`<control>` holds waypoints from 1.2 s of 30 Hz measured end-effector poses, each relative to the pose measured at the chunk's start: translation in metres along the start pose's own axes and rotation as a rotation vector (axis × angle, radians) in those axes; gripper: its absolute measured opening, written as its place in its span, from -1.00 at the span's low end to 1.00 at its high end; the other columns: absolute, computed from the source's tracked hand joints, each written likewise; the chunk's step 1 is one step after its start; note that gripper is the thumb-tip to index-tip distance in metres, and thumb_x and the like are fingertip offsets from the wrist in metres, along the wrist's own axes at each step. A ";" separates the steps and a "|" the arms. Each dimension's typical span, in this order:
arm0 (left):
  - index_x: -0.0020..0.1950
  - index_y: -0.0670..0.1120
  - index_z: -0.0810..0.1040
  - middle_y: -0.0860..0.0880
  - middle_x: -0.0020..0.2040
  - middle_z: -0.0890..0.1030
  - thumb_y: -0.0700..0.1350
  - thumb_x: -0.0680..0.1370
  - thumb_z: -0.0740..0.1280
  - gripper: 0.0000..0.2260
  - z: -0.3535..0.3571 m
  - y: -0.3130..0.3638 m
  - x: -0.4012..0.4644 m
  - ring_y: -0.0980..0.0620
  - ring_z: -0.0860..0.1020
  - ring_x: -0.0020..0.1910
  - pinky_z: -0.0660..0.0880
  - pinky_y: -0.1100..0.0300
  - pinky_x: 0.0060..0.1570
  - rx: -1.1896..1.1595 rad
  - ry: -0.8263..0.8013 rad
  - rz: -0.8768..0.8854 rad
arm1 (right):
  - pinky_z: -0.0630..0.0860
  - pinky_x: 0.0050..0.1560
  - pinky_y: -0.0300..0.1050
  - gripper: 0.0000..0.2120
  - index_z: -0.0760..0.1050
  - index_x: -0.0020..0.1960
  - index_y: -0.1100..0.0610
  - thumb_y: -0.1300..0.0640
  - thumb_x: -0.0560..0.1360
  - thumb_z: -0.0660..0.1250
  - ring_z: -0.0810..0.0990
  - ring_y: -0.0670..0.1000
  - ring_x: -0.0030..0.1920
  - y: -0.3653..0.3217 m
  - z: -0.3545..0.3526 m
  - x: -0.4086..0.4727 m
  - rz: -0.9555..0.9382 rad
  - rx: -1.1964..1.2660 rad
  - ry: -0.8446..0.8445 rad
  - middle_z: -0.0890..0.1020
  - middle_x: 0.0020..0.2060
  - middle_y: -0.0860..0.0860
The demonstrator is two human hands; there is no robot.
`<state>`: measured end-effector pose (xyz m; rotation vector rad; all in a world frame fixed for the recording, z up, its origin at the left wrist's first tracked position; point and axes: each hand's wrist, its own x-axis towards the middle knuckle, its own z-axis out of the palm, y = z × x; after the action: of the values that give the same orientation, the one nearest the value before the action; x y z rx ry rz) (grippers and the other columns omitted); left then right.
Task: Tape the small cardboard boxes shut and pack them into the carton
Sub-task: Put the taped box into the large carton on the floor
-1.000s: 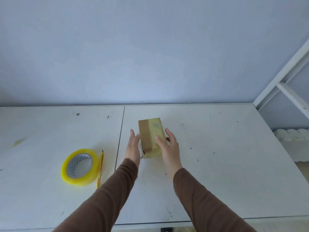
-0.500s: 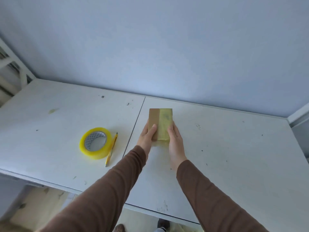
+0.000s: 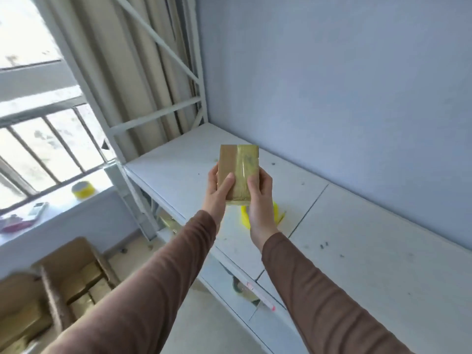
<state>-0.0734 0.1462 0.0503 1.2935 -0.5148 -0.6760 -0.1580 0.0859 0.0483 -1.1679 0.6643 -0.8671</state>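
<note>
A small cardboard box (image 3: 238, 164), taped over with clear yellowish tape, is held up in the air above the white table (image 3: 357, 238). My left hand (image 3: 218, 191) grips its left side with the thumb on top. My right hand (image 3: 260, 198) grips its right side. The yellow tape roll (image 3: 245, 215) lies on the table, mostly hidden behind my right hand. At the lower left, on the floor, stands an open brown carton (image 3: 76, 274) with several small boxes inside.
A second carton (image 3: 18, 310) sits at the far left bottom edge. A white metal rack frame (image 3: 158, 116) rises at the table's left end. Another yellow roll (image 3: 83, 190) and a remote (image 3: 38, 208) lie on the window sill. A lower shelf (image 3: 245, 290) shows under the table.
Both hands have lifted the box off the table. The view has swung far to the left, so the window, floor and cartons have come into sight.
</note>
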 end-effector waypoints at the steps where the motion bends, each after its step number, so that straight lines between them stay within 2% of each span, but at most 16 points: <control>1: 0.48 0.08 0.34 -0.07 0.28 0.62 0.08 0.54 0.34 -0.48 -0.022 0.009 -0.004 0.05 0.61 0.18 0.53 0.17 0.15 0.000 0.024 0.013 | 0.53 0.22 -0.03 -0.76 0.45 0.28 -0.15 -0.05 0.61 0.29 0.61 -0.05 0.21 0.001 0.023 -0.006 -0.012 -0.013 -0.030 0.62 0.21 -0.06; 3: 0.49 0.08 0.32 -0.08 0.28 0.61 0.04 0.63 0.31 -0.56 -0.065 0.024 -0.015 0.04 0.60 0.18 0.53 0.16 0.16 -0.003 0.059 0.033 | 0.52 0.15 -0.09 -0.81 0.44 0.23 -0.15 -0.07 0.62 0.29 0.60 -0.03 0.21 0.007 0.067 -0.020 -0.021 -0.036 -0.075 0.62 0.18 -0.04; 4: 0.49 0.08 0.31 -0.09 0.27 0.61 0.02 0.66 0.29 -0.59 -0.086 0.030 -0.018 0.00 0.59 0.20 0.52 0.13 0.18 -0.004 0.068 0.039 | 0.53 0.18 -0.07 -0.81 0.44 0.22 -0.16 -0.10 0.61 0.29 0.58 0.00 0.24 0.010 0.087 -0.027 -0.026 -0.041 -0.092 0.62 0.18 -0.04; 6: 0.49 0.09 0.32 -0.10 0.28 0.61 0.05 0.64 0.31 -0.57 -0.126 0.038 -0.022 -0.09 0.58 0.26 0.53 0.05 0.24 -0.005 0.081 0.029 | 0.53 0.28 0.08 -0.77 0.45 0.19 -0.21 -0.19 0.56 0.31 0.55 0.05 0.27 0.021 0.124 -0.038 -0.025 -0.057 -0.101 0.62 0.17 -0.04; 8: 0.49 0.12 0.34 -0.09 0.26 0.63 0.10 0.58 0.35 -0.51 -0.160 0.045 -0.028 -0.14 0.59 0.27 0.53 -0.07 0.28 -0.021 0.106 0.030 | 0.55 0.28 0.15 -0.70 0.45 0.22 -0.17 -0.21 0.52 0.32 0.59 0.04 0.23 0.029 0.156 -0.050 -0.036 -0.045 -0.129 0.62 0.17 -0.02; 9: 0.49 0.12 0.34 -0.09 0.24 0.63 0.10 0.58 0.36 -0.51 -0.176 0.048 -0.033 -0.12 0.61 0.23 0.55 -0.06 0.23 -0.026 0.119 0.030 | 0.57 0.26 0.14 -0.65 0.45 0.26 -0.11 -0.19 0.52 0.32 0.62 0.03 0.20 0.033 0.170 -0.057 -0.035 -0.031 -0.144 0.62 0.18 0.00; 11: 0.50 0.09 0.33 -0.09 0.22 0.64 0.03 0.63 0.33 -0.56 -0.203 0.050 -0.047 -0.01 0.65 0.11 0.61 0.09 0.04 -0.029 0.157 0.037 | 0.60 0.23 0.11 -0.58 0.43 0.32 0.00 -0.16 0.53 0.31 0.64 0.03 0.19 0.042 0.192 -0.075 -0.030 -0.009 -0.179 0.60 0.20 0.04; 13: 0.51 0.07 0.32 -0.08 0.21 0.64 -0.03 0.66 0.30 -0.58 -0.228 0.048 -0.064 0.05 0.66 0.05 0.60 0.20 -0.10 -0.045 0.206 0.047 | 0.61 0.22 0.12 -0.55 0.41 0.34 0.03 -0.16 0.53 0.31 0.64 0.06 0.19 0.052 0.211 -0.093 -0.013 -0.009 -0.233 0.59 0.22 0.08; 17: 0.54 0.05 0.27 -0.12 0.31 0.60 -0.05 0.66 0.30 -0.54 -0.274 0.036 -0.107 -0.08 0.62 0.24 0.61 0.16 0.05 -0.042 0.312 0.067 | 0.56 0.29 0.19 -0.51 0.38 0.37 0.04 -0.17 0.54 0.31 0.62 0.08 0.24 0.084 0.237 -0.129 0.047 -0.031 -0.358 0.58 0.28 0.08; 20: 0.54 0.06 0.26 -0.14 0.30 0.61 -0.06 0.67 0.30 -0.54 -0.301 0.028 -0.144 -0.01 0.65 0.16 0.60 0.18 0.02 -0.054 0.369 0.055 | 0.57 0.28 0.08 -0.65 0.38 0.35 0.06 -0.04 0.62 0.28 0.61 0.06 0.24 0.104 0.251 -0.159 0.069 -0.038 -0.419 0.58 0.27 0.10; 24: 0.55 0.05 0.26 -0.14 0.30 0.62 -0.04 0.65 0.33 -0.51 -0.337 0.019 -0.179 0.01 0.66 0.14 0.59 0.14 0.05 -0.068 0.443 0.038 | 0.62 0.18 -0.01 -0.82 0.40 0.26 -0.07 0.01 0.67 0.27 0.64 0.01 0.17 0.124 0.269 -0.193 0.141 -0.041 -0.504 0.60 0.21 0.04; 28: 0.56 0.05 0.27 -0.11 0.30 0.63 -0.05 0.65 0.32 -0.51 -0.374 0.015 -0.197 -0.05 0.64 0.21 0.60 0.09 0.14 -0.093 0.488 0.018 | 0.58 0.27 0.15 -0.74 0.38 0.32 0.03 -0.01 0.67 0.27 0.62 0.09 0.22 0.146 0.304 -0.213 0.201 -0.065 -0.540 0.59 0.25 0.10; 30: 0.56 0.07 0.28 -0.08 0.27 0.65 -0.02 0.62 0.35 -0.48 -0.399 0.016 -0.199 -0.02 0.65 0.18 0.58 0.05 0.17 -0.103 0.515 0.008 | 0.55 0.30 0.21 -0.72 0.42 0.27 -0.04 -0.09 0.61 0.30 0.62 0.10 0.23 0.161 0.327 -0.219 0.211 -0.090 -0.541 0.60 0.24 0.09; 32: 0.56 0.07 0.26 -0.07 0.26 0.65 -0.03 0.64 0.34 -0.49 -0.431 0.015 -0.200 0.01 0.66 0.15 0.60 0.07 0.15 -0.105 0.538 -0.008 | 0.53 0.31 0.21 -0.71 0.43 0.23 -0.09 -0.14 0.56 0.31 0.63 0.08 0.22 0.176 0.356 -0.226 0.212 -0.118 -0.557 0.62 0.21 0.07; 34: 0.56 0.07 0.25 -0.08 0.27 0.64 -0.05 0.65 0.31 -0.51 -0.467 0.013 -0.196 0.01 0.66 0.15 0.61 0.13 0.07 -0.115 0.553 -0.036 | 0.55 0.30 0.18 -0.62 0.44 0.26 -0.03 -0.17 0.52 0.32 0.63 0.10 0.23 0.194 0.387 -0.232 0.232 -0.122 -0.554 0.62 0.23 0.08; 36: 0.57 0.06 0.25 -0.11 0.30 0.62 -0.06 0.65 0.32 -0.50 -0.506 0.010 -0.190 0.02 0.66 0.14 0.61 0.14 0.07 -0.122 0.572 -0.065 | 0.57 0.28 0.12 -0.66 0.45 0.24 -0.04 -0.16 0.54 0.33 0.62 0.12 0.24 0.212 0.419 -0.237 0.261 -0.130 -0.543 0.62 0.23 0.09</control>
<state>0.1424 0.6332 -0.0410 1.3191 0.0353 -0.3557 0.1126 0.5289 -0.0390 -1.3266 0.4128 -0.2659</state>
